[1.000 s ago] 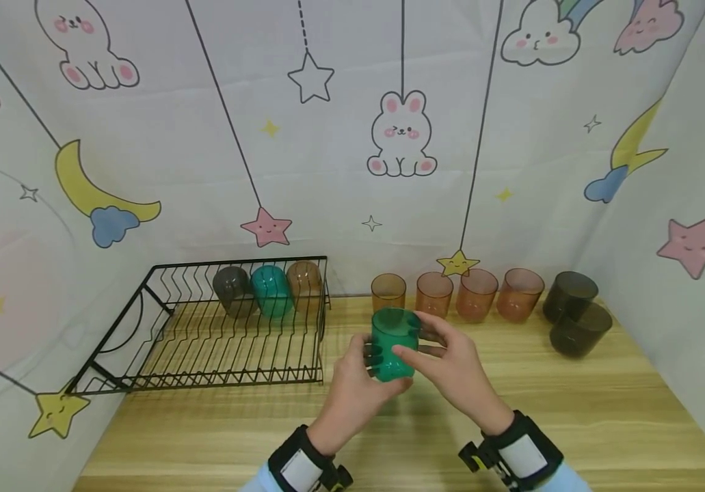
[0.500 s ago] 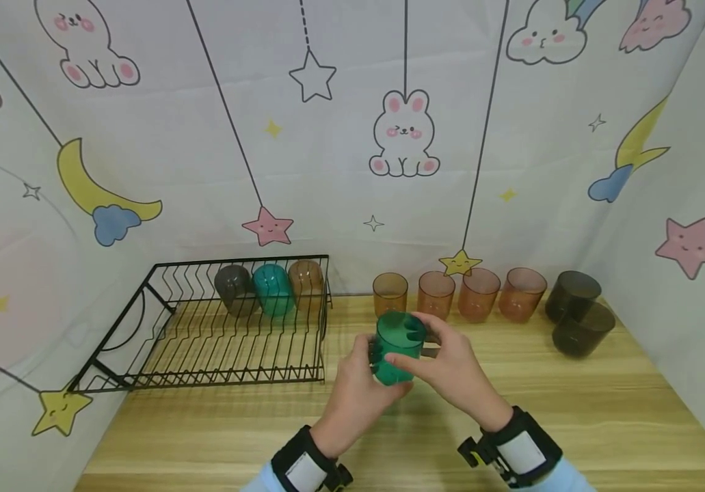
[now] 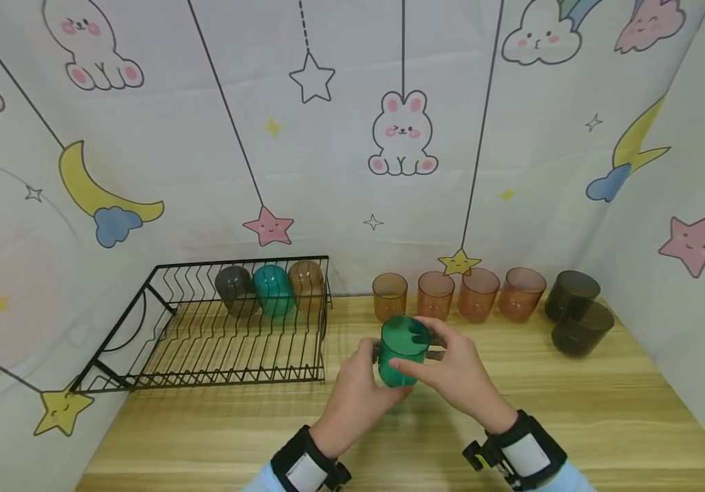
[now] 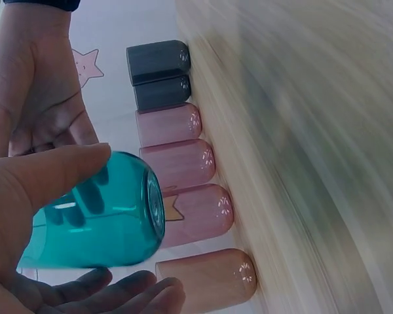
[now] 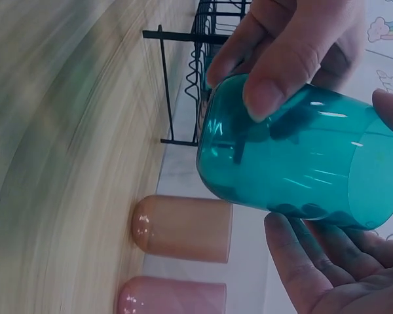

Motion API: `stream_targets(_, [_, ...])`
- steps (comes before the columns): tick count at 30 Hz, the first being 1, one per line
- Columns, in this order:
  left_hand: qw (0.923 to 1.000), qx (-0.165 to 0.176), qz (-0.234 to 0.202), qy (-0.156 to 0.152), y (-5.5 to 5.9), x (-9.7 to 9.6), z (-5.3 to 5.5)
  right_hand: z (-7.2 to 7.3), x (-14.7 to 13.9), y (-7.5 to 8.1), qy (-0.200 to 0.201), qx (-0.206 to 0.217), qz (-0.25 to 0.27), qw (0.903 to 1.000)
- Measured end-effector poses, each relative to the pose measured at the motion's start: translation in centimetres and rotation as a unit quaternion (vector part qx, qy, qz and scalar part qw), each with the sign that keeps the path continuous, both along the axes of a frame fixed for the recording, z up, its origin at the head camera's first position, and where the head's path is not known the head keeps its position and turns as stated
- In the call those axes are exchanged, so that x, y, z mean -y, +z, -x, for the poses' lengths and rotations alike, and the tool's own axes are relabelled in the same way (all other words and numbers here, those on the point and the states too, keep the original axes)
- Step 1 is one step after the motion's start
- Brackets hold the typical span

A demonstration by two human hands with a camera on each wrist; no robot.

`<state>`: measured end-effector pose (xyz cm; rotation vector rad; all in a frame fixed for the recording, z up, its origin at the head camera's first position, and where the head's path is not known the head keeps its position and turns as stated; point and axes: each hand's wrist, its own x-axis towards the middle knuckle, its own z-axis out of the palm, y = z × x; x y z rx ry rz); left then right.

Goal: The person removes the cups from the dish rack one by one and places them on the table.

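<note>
Both hands, left hand (image 3: 361,386) and right hand (image 3: 450,372), grip teal cup (image 3: 400,348) above table; slick plastic may slip, topple near orange cups (image 3: 435,294).

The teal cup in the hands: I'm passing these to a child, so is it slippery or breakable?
The teal cup looks like thin translucent plastic, so it is probably light and unlikely to shatter. Its glossy, smooth, handle-free wall may be slippery, and both hands grip it.
</note>
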<state>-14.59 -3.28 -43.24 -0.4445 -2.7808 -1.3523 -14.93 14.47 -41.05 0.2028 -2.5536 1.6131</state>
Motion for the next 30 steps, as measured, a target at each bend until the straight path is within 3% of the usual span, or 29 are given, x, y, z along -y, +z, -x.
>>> stream_targets(6, [0.9993, 0.010, 0.030, 0.021, -0.1, 0.7, 0.1, 0.4, -2.1, -0.3, -0.024, -0.013, -0.018, 0.9995])
stream_targets(16, [0.9936, -0.029, 0.104, 0.035, 0.4, 1.5, 0.5, 1.7, -7.3, -1.6, -0.130, -0.017, -0.063, 0.9893])
stream_targets(24, [0.9917, -0.033, 0.118, 0.039, 0.6, 1.8, 0.6, 2.6, -11.2, -3.2, -0.277, 0.010, -0.070, 0.9583])
stream_targets(30, [0.9907, -0.034, 0.125, 0.041, 0.6, 1.7, 0.7, 3.2, -12.9, -4.4, -0.331, 0.008, -0.077, 0.9405])
